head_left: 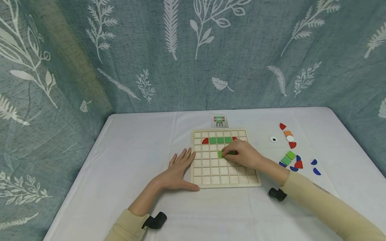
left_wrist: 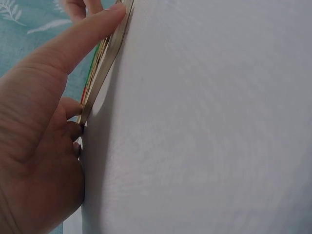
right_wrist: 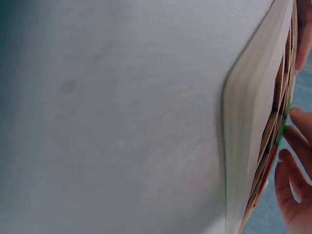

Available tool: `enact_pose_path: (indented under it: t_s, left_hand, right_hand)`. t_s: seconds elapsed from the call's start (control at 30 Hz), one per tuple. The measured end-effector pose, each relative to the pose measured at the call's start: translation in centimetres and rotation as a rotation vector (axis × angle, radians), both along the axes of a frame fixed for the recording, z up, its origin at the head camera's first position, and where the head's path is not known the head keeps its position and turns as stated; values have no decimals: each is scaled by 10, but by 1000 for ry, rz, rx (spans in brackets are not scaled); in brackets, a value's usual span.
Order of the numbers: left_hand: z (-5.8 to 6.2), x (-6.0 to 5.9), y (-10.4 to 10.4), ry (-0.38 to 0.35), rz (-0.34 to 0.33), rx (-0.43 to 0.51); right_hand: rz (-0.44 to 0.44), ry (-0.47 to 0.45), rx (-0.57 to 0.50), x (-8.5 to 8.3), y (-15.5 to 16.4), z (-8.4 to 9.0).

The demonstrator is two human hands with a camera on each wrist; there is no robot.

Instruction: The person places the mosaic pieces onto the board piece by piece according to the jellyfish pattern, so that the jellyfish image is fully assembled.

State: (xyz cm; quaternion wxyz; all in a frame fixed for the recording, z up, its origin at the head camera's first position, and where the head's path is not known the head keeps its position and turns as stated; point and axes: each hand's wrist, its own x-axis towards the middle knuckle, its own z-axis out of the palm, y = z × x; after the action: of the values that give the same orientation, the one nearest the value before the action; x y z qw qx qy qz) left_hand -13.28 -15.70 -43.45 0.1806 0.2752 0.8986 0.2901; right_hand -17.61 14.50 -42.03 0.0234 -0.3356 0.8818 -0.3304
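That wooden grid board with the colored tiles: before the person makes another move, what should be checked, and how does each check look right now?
1. Wooden grid board lies flat on the white table: ok.
2. Left hand rests flat against the board's left edge, steadying it: ok.
3. Right hand has its fingertips on a green tile in the third row: ok.
4. That tile fully seated in its cell: cannot tell, fingers hide it.
5. Pattern card in sight behind the board: ok.
6. Spare pieces lie on the table to the right: ok.
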Motion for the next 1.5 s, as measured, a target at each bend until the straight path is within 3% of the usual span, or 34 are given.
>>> enact_pose_path:
  t_s: [0.13, 0.3, 0.57, 1.03, 1.23, 1.5]
  left_hand:
    - [0, 0, 1, 0, -1, -2]
    - [0, 0, 0, -3, -1, -12]
    - [-1, -1, 0, -2, 3, -12]
    - [1, 0, 1, 2, -4, -3]
    - [1, 0, 0, -1, -4, -1]
    - [-1, -2, 0, 8, -10, -2]
  right_hand:
    - [-58, -76, -45, 5, 10, 0]
    - [-211, -176, -81, 12, 33, 1]
    - [-369, -139, -8, 27, 82, 4]
    - [-489, -43, 164, 60, 153, 13]
    - [-497, -75, 197, 64, 160, 9]
    - [-474, -45, 185, 61, 154, 5]
